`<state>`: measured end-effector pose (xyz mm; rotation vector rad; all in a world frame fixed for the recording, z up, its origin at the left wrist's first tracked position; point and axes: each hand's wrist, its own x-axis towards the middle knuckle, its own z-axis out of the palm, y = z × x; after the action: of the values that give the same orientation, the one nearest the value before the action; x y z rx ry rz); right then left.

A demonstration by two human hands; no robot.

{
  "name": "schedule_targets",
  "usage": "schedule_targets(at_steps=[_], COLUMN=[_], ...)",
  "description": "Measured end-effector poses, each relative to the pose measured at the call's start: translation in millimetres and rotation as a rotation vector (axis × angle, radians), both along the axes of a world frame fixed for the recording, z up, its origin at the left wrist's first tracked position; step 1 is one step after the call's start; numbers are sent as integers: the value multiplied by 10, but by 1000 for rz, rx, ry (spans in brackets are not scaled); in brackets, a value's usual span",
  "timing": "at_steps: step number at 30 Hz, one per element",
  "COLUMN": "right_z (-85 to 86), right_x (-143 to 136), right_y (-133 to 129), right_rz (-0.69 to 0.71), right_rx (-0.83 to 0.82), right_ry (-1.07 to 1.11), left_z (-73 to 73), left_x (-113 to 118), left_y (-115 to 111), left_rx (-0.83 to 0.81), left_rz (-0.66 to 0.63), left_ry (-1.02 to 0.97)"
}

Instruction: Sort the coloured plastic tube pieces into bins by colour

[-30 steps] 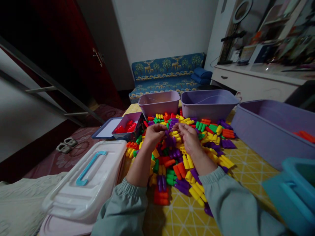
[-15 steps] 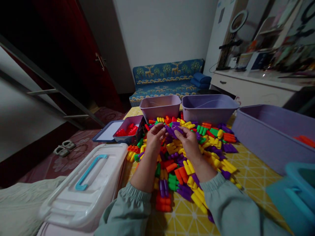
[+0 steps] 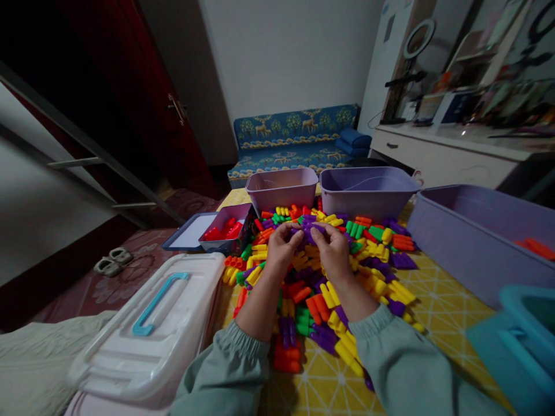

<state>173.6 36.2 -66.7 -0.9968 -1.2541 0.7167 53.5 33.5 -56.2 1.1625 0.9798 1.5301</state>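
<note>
Here, both hands [image 3: 281,248] [image 3: 335,248], purple plastic [image 3: 308,233] between (bin rims [image 3: 368,192] beyond)

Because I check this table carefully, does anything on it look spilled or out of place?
The multicoloured plastic pieces could look spilled: they lie loosely heaped on the yellow tablecloth, outside the bins. No damage is visible.

pretty dim room, red door [image 3: 160,98] sinking into near-black around 10 o'clock. tiny glare spot on the desk [image 3: 451,151] between 2 and 3, edges look stretched and kinda soft.
</note>
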Motion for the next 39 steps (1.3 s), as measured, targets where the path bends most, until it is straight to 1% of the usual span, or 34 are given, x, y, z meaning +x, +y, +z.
schedule_targets(at_steps=[6,10,15,16,18,20,22,25,27,30,33,35,36,39], right_z=[19,61,112,116,118,112,101,76,59,45,58,75,82,90], right_x=[-26,-28,-29,-27,-17,-1,18,37,38,27,16,8,3,-24], right_y=[-30,-73,-111,-114,-113,-106,-97,-90,-88,-82,-74,-73,-76,-89], right_rz=[-62,-81,-120,-119,-113,-131,-171,-216,-216,-179,-151,-146,-128,-21], right_rx=[85,170,291,304,318,314,286,189,112,56,130,177,175,116], right_ry=[-89,-163,-260,-287,-355,-417,-423,-340,-308,-355,-394,-369,-346,-279], left_z=[-24,1,16,7,-22,-54,-80,-96,-94,-79,-59,-46,-41,-27], left_x=[27,30,34,29,10,-15,-37,-54,-61,-71,-75,-70,-65,-41], left_y=[5,-12,-19,-10,16,41,58,65,59,39,13,1,-2,-3], left_rx=[36,-12,-43,-34,10,59,78,64,62,60,58,64,71,123], left_rz=[86,85,30,36,88,169,230,249,244,249,235,223,219,211], left_ry=[26,27,-31,-28,17,103,172,163,131,107,89,93,104,137])
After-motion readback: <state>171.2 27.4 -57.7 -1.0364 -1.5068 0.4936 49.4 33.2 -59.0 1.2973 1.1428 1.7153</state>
